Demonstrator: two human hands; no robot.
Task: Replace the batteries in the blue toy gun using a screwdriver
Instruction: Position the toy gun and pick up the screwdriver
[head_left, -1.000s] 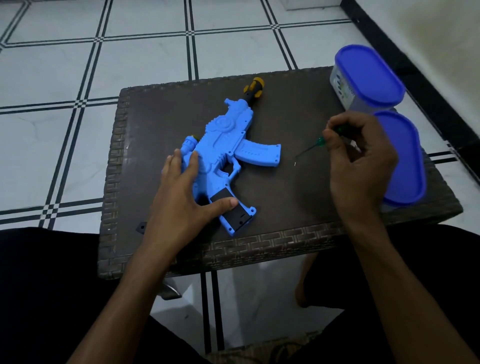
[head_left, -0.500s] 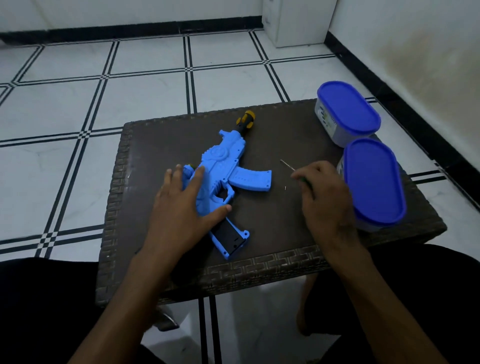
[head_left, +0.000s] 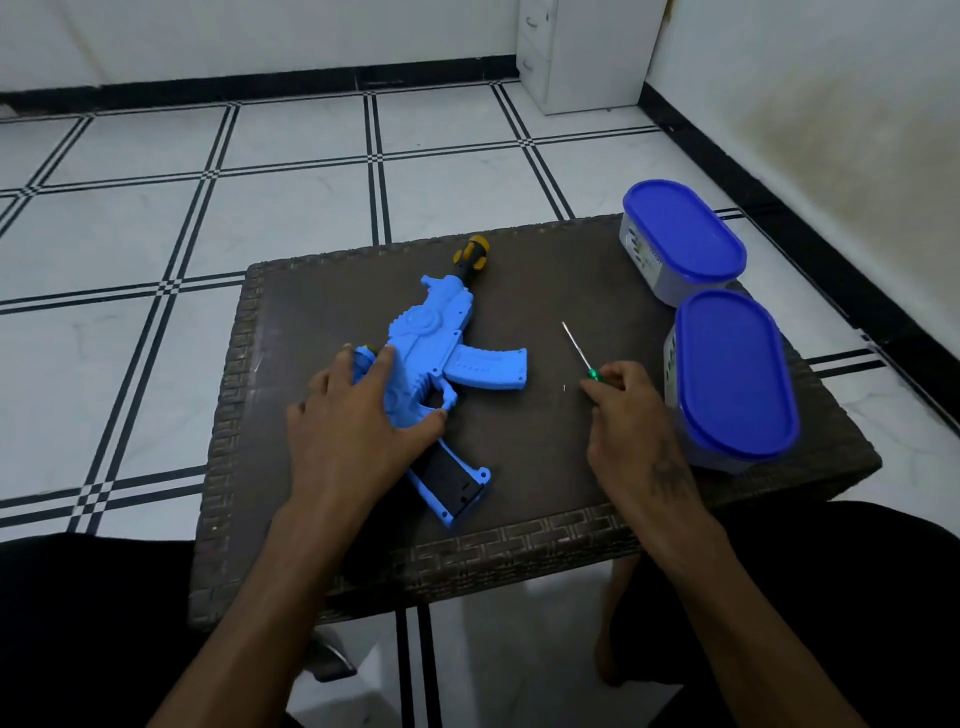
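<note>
Flat on the table (head_left: 291, 322), toward its left half, lies the blue toy gun (head_left: 441, 348), its dark battery bay open near the front edge. Fingers spread, the left hand (head_left: 358, 415) presses on its body. Nearer the right edge, the right hand (head_left: 631, 415) pinches the green-handled screwdriver (head_left: 579, 353), beside two blue-lidded containers (head_left: 727, 374).

Glossy plastic toy gun (head_left: 441, 348), woven table (head_left: 519, 540)

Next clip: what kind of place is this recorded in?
Probably a room in a home: white tiled floor with black lines, a low woven table, and a white drawer unit by the wall. Two lidded tubs stand on the table.
</note>
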